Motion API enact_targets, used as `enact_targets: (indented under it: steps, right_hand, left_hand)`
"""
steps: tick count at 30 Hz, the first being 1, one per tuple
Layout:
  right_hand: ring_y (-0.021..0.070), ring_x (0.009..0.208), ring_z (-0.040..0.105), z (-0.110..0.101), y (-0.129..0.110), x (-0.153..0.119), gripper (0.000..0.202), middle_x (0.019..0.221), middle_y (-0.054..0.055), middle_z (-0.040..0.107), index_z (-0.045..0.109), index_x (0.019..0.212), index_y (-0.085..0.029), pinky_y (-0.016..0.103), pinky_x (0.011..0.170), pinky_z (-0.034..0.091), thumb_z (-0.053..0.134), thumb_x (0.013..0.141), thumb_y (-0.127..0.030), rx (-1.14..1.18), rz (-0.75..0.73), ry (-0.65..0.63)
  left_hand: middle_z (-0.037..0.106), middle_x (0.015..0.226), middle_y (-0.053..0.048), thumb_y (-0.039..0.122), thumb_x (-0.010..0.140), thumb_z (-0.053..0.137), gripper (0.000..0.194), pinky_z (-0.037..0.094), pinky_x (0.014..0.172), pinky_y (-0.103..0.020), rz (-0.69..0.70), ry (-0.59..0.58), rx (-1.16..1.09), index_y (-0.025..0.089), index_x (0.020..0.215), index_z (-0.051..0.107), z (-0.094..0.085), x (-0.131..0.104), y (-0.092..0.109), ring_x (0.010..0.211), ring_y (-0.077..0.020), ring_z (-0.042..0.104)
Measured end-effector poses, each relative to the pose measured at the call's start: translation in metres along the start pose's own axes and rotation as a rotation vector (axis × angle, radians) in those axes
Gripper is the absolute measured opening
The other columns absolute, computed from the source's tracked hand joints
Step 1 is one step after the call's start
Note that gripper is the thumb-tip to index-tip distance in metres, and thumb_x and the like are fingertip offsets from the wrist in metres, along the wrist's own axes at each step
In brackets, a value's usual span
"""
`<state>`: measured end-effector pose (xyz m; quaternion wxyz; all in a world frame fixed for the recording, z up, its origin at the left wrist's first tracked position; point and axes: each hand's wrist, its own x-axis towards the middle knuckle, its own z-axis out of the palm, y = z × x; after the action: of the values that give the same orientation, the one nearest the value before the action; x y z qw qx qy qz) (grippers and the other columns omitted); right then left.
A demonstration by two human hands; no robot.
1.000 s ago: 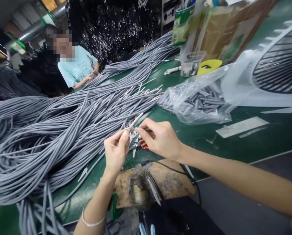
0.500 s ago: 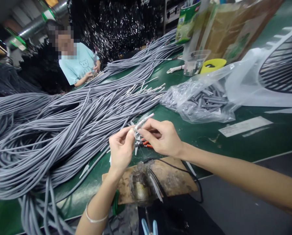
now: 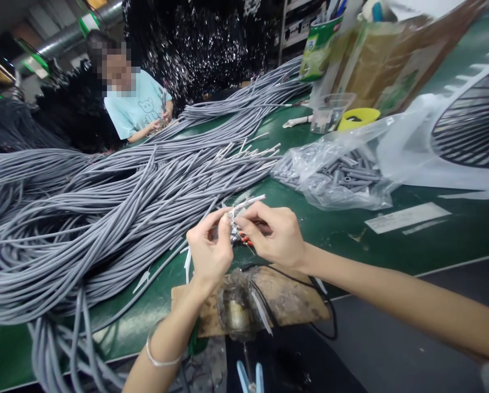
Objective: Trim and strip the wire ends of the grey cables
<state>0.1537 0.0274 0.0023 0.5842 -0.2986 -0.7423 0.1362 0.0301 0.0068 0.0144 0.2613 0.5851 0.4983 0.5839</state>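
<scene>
Between my two hands is the stripped end of a cable (image 3: 252, 201), a white core with fine loose shield strands around it. My left hand (image 3: 211, 240) pinches it from the left, thumb against forefinger. From the right, my right hand (image 3: 275, 232) pinches at the strands just below the white tip. Partly hidden under my fingers, an orange-handled tool (image 3: 245, 238) lies on the green table. Left of my hands spreads a large bundle of grey cables (image 3: 117, 229), many with pale stripped ends.
A clear plastic bag (image 3: 334, 174) of short grey tubes lies to the right, near a white-framed fan (image 3: 469, 120). A stained wooden board (image 3: 285, 295) with a metal cylinder (image 3: 239, 314) is below my hands. Across the table a person (image 3: 140, 106) handles cables.
My right hand has shifted slightly down and right from the cable tip, with strands drawn out between the fingers. My left hand keeps its pinch. The whole view has shifted slightly.
</scene>
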Motion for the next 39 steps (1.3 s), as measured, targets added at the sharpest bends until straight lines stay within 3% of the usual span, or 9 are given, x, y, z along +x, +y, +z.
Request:
enact_targets:
  steps: [3,7,10,22,31,39]
  right_hand:
    - [0.0044,0.038,0.043,-0.004,0.001,0.003,0.017,0.053,-0.005,0.052,0.051,0.070,-0.017,0.016,0.039,0.032,0.050,0.086,-0.022,0.053,0.063,-0.026]
    - [0.0044,0.038,0.042,-0.011,0.003,0.008,0.019,0.051,-0.004,0.052,0.051,0.067,-0.016,0.017,0.040,0.032,0.051,0.085,-0.021,0.012,-0.023,-0.068]
    - [0.0040,0.038,0.040,-0.015,0.004,0.010,0.019,0.049,-0.005,0.051,0.050,0.064,-0.016,0.016,0.041,0.032,0.052,0.083,-0.018,-0.059,-0.076,-0.038]
    - [0.0056,0.040,0.045,-0.015,0.003,0.009,0.020,0.048,-0.005,0.053,0.053,0.066,-0.017,0.018,0.043,0.034,0.051,0.085,-0.021,-0.189,-0.104,-0.035]
    - [0.0064,0.040,0.046,-0.017,0.003,0.007,0.021,0.048,-0.004,0.053,0.052,0.064,-0.017,0.019,0.044,0.035,0.051,0.085,-0.022,-0.217,-0.083,-0.080]
    - [0.0086,0.045,0.053,-0.015,0.000,0.011,0.022,0.056,-0.001,0.055,0.052,0.067,-0.017,0.018,0.041,0.041,0.052,0.086,-0.029,0.167,0.269,-0.198]
  left_hand:
    - [0.066,0.067,-0.003,0.029,0.074,0.062,0.019,0.042,0.050,-0.020,-0.015,0.027,-0.029,0.014,0.083,0.071,-0.004,0.000,-0.001,0.053,-0.0097,0.054]
    - [0.046,0.046,0.003,0.036,0.075,0.057,0.028,0.018,0.036,-0.017,-0.307,-0.119,-0.333,0.011,0.065,0.067,-0.010,0.005,0.001,0.036,-0.0021,0.024]
    - [0.041,0.047,0.003,0.037,0.070,0.063,0.031,0.016,0.037,-0.017,-0.361,-0.166,-0.418,0.010,0.055,0.061,-0.012,0.009,0.003,0.038,-0.0011,0.023]
    - [0.051,0.057,0.001,0.039,0.074,0.066,0.025,0.036,0.049,-0.020,-0.142,-0.136,-0.205,0.014,0.077,0.072,-0.016,0.008,-0.002,0.050,-0.0065,0.039]
    - [0.060,0.063,-0.002,0.029,0.076,0.065,0.017,0.039,0.052,-0.020,-0.025,-0.110,-0.062,0.015,0.080,0.073,-0.017,0.005,0.001,0.056,-0.0091,0.048]
    - [0.061,0.062,-0.002,0.021,0.079,0.061,0.014,0.040,0.051,-0.023,0.090,-0.105,0.136,0.014,0.081,0.073,-0.014,0.004,0.002,0.054,-0.0101,0.050]
